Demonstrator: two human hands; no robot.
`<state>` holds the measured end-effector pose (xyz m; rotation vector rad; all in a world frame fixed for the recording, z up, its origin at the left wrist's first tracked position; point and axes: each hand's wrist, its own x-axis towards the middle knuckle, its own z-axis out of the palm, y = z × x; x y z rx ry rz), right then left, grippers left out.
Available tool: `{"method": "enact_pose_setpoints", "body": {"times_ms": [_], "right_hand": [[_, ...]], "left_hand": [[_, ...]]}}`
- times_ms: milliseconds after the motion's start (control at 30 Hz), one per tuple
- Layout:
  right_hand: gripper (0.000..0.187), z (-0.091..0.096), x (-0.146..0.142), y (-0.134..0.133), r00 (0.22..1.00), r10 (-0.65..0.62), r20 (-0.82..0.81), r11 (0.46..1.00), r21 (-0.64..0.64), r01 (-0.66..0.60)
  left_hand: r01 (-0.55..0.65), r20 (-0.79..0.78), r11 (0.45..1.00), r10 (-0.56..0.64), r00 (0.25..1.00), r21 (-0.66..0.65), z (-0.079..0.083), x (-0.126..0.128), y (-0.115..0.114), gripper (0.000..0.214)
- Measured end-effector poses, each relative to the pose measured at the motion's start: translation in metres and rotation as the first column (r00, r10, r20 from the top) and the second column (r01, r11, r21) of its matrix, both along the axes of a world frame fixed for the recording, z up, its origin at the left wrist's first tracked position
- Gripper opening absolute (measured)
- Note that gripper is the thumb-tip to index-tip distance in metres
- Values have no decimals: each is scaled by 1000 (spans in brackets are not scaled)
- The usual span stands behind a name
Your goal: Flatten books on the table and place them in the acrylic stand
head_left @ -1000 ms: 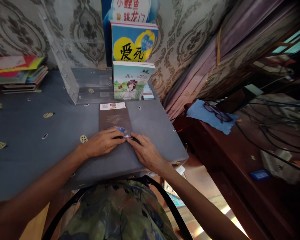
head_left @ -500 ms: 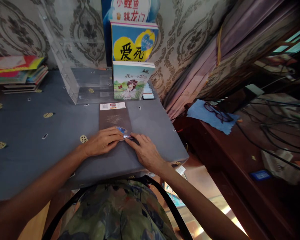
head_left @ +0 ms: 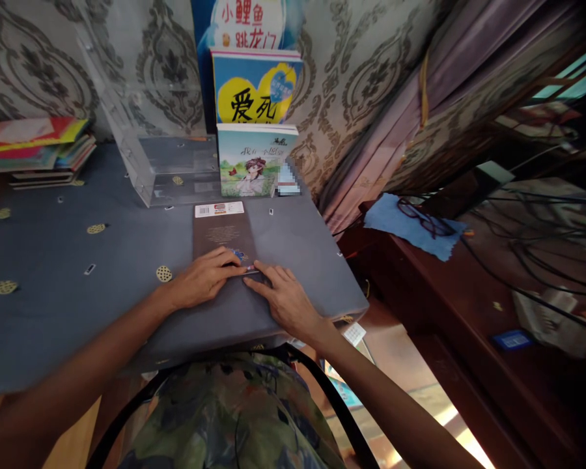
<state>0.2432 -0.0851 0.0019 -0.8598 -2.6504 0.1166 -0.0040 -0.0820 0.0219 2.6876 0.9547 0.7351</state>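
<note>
A dark brown book (head_left: 222, 228) lies flat on the grey cloth with a white barcode label along its far edge. Over its near left part rests my left hand (head_left: 208, 277), its bent fingers on the cover and its thumb along the near edge, closed on that edge. At the near right corner, my right hand (head_left: 288, 293) touches the book with its index fingertip. Its thumb is stretched out and apart from the index finger. My hands partly cover a small coloured picture near the book's near edge.
A clear acrylic rack (head_left: 141, 172) holds several upright books, the front one a green-blue book (head_left: 247, 159). A pile of books (head_left: 53, 150) lies at the left. On the dark wooden desk (head_left: 395, 273) to the right are a blue cloth (head_left: 410, 231), glasses and cables.
My right thumb has come slightly away from the book's near edge. The bright glint there has faded. The book has stayed in place, and the view has shifted slightly.
</note>
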Motion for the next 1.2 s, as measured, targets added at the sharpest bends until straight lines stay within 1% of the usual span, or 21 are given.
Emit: {"method": "enact_pose_setpoints", "body": {"times_ms": [133,267,400,533,633,800,900,1000,1200], "right_hand": [[51,-3,3,-1,997,4,-83,999,-36,-7],[56,-5,2,-1,991,-29,-130,999,-46,24],[57,-7,1,1,996,-40,-84,998,-41,37],[55,-5,0,2,999,-26,-45,1000,-15,25],[55,-3,0,2,999,-29,-32,1000,-3,29],[57,-3,-1,0,999,-38,-5,999,11,38],[57,-3,-1,0,999,-44,2,999,8,44],[56,-2,-1,-1,999,-45,13,999,7,45],[52,5,-4,-2,996,-48,73,999,29,46]], "left_hand": [[-6,-77,995,14,997,100,-1,3,-1,32],[-13,-164,983,43,986,182,-4,5,-4,30],[-16,-190,980,55,980,198,-5,6,-6,31],[-17,-205,972,66,977,235,-3,6,-7,29],[-11,-183,973,54,982,232,-3,5,-7,30],[21,-56,982,-11,998,187,-5,-2,-5,33],[22,1,987,-22,1000,160,-5,-4,-5,34],[20,20,988,-24,1000,153,-3,-3,-5,32],[26,6,983,-27,1000,180,-1,-1,-5,29]]}}
